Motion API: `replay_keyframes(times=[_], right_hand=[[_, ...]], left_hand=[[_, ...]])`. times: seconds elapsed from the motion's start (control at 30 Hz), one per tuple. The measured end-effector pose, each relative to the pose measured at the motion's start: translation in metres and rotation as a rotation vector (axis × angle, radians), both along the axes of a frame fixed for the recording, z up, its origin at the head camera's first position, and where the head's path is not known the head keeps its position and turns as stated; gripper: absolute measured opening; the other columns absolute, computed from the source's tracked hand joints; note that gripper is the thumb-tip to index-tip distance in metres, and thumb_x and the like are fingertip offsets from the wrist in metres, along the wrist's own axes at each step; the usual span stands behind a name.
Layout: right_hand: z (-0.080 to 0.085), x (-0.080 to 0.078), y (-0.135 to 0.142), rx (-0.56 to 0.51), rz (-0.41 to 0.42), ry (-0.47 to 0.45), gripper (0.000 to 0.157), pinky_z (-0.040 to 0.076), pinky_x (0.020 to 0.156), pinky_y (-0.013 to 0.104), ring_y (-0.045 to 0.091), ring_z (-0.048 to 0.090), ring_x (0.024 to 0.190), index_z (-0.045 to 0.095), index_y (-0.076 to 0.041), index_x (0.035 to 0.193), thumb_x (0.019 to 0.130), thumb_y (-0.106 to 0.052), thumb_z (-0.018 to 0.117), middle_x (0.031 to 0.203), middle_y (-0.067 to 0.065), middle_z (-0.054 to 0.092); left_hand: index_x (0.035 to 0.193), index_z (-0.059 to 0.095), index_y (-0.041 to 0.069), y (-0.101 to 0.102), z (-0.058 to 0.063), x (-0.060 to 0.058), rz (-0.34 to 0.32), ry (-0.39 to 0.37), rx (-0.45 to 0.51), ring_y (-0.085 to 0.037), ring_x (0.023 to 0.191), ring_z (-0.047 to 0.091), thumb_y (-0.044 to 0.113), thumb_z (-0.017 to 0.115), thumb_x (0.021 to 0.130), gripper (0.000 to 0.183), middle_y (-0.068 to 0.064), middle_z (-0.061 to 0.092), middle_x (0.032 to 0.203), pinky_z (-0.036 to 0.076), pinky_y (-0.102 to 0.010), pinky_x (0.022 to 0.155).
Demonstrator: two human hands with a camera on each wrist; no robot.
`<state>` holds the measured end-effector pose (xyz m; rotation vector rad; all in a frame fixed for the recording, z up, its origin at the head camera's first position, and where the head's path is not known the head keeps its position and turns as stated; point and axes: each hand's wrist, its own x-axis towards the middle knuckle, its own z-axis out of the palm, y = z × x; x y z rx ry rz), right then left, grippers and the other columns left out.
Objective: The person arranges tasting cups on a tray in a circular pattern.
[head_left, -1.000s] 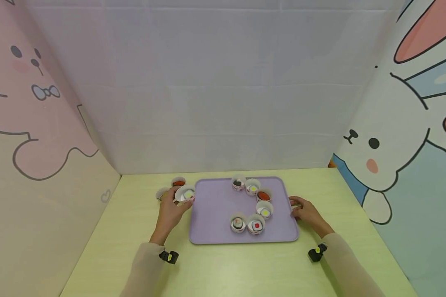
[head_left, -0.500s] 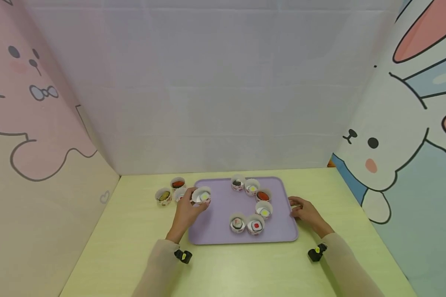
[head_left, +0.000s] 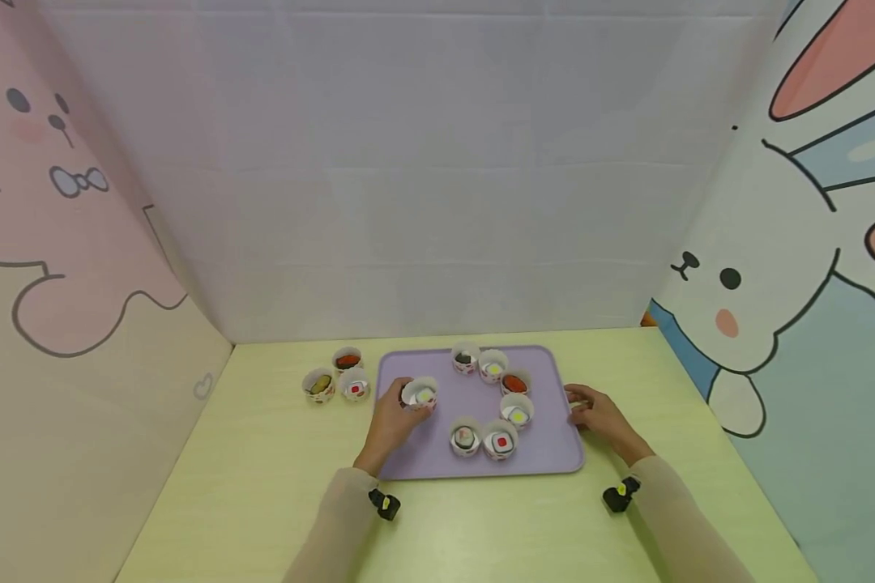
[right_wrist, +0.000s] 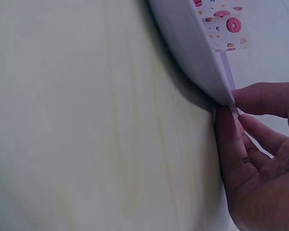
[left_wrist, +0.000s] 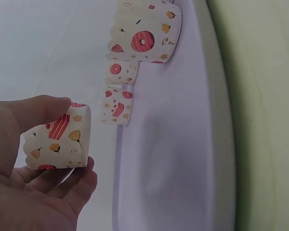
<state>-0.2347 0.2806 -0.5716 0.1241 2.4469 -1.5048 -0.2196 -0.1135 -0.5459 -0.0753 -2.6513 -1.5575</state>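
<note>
My left hand grips a white paper baking cup printed with cakes and flowers, fingers on one side and thumb on the other. Inside the cup lies a white piece with a yellow-green centre, seen in the head view. Hand and cup are over the left part of a lilac tray; in the left wrist view the cup hangs above the tray surface. My right hand pinches the tray's right edge between thumb and fingers. Several filled cups stand on the tray, among them one with a red filling and one with a sushi-roll piece.
Left of the tray on the pale yellow table stand three more cups: one with orange-red filling, one with a brownish-green filling and one with a red-centred piece. A white backdrop rises behind the table.
My left hand has carried the cup rightward from beside the other loose cups to over the tray, uncovering those cups. The right hand stays at the tray's edge.
</note>
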Motion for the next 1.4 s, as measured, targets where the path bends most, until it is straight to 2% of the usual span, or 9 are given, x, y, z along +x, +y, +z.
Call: replay_keyframes(times=[0.33, 0.63, 0.73, 0.97, 1.2, 1.3, 1.4], right_hand=[[-0.001, -0.001, 0.000, -0.001, 0.003, 0.003, 0.065, 0.055, 0.076, 0.029, 0.019, 0.059, 0.096, 0.041, 0.000, 0.146, 0.085, 0.003, 0.061, 0.134, 0.025, 0.048], [0.000, -0.001, 0.001, -0.008, 0.007, 0.002, 0.065, 0.055, 0.076, 0.030, 0.018, 0.059, 0.093, 0.040, 0.001, 0.146, 0.085, 0.004, 0.061, 0.135, 0.026, 0.048], [0.000, -0.001, 0.001, -0.011, 0.006, 0.006, 0.065, 0.055, 0.076, 0.029, 0.017, 0.059, 0.093, 0.041, 0.001, 0.146, 0.084, 0.004, 0.060, 0.134, 0.026, 0.048], [-0.001, -0.001, 0.001, -0.013, 0.007, 0.016, 0.064, 0.055, 0.074, 0.028, 0.016, 0.059, 0.092, 0.042, 0.001, 0.145, 0.084, 0.004, 0.060, 0.133, 0.026, 0.049], [0.000, -0.001, 0.000, -0.004, 0.001, 0.008, 0.065, 0.055, 0.075, 0.029, 0.017, 0.059, 0.093, 0.042, 0.001, 0.145, 0.084, 0.003, 0.061, 0.133, 0.025, 0.049], [0.001, 0.000, 0.000, 0.000, 0.006, 0.004, 0.065, 0.055, 0.075, 0.029, 0.018, 0.058, 0.094, 0.041, 0.001, 0.146, 0.084, 0.003, 0.062, 0.133, 0.025, 0.048], [0.001, 0.000, 0.000, -0.006, 0.005, 0.001, 0.065, 0.055, 0.076, 0.029, 0.018, 0.058, 0.095, 0.041, 0.001, 0.146, 0.084, 0.003, 0.062, 0.133, 0.025, 0.048]], left_hand=[[0.127, 0.057, 0.008, 0.012, -0.014, -0.001, -0.015, -0.055, -0.089, -0.021, 0.092, 0.060, 0.022, 0.081, 0.077, 0.057, -0.013, 0.068, 0.114, 0.049, -0.039, 0.082], [0.123, 0.058, 0.005, 0.023, -0.025, 0.000, -0.046, -0.009, -0.126, -0.017, 0.082, 0.058, 0.020, 0.081, 0.078, 0.053, -0.013, 0.069, 0.104, 0.048, -0.035, 0.076], [0.123, 0.057, 0.006, 0.025, -0.027, 0.000, -0.055, -0.002, -0.123, -0.018, 0.084, 0.060, 0.022, 0.081, 0.078, 0.053, -0.012, 0.070, 0.105, 0.049, -0.036, 0.078], [0.128, 0.056, 0.009, 0.026, -0.029, 0.000, -0.086, -0.010, -0.126, -0.028, 0.108, 0.064, 0.025, 0.081, 0.078, 0.058, -0.014, 0.068, 0.117, 0.050, -0.046, 0.092], [0.126, 0.056, 0.003, 0.025, -0.031, 0.004, -0.134, 0.036, -0.155, -0.031, 0.103, 0.065, 0.015, 0.080, 0.076, 0.056, -0.015, 0.069, 0.112, 0.051, -0.048, 0.089], [0.122, 0.057, 0.002, 0.025, -0.033, 0.005, -0.146, 0.080, -0.181, -0.029, 0.099, 0.065, 0.014, 0.079, 0.075, 0.054, -0.015, 0.069, 0.109, 0.052, -0.045, 0.085], [0.122, 0.057, 0.002, 0.025, -0.033, 0.007, -0.154, 0.086, -0.183, -0.028, 0.098, 0.065, 0.014, 0.079, 0.076, 0.053, -0.014, 0.069, 0.109, 0.052, -0.045, 0.084]])
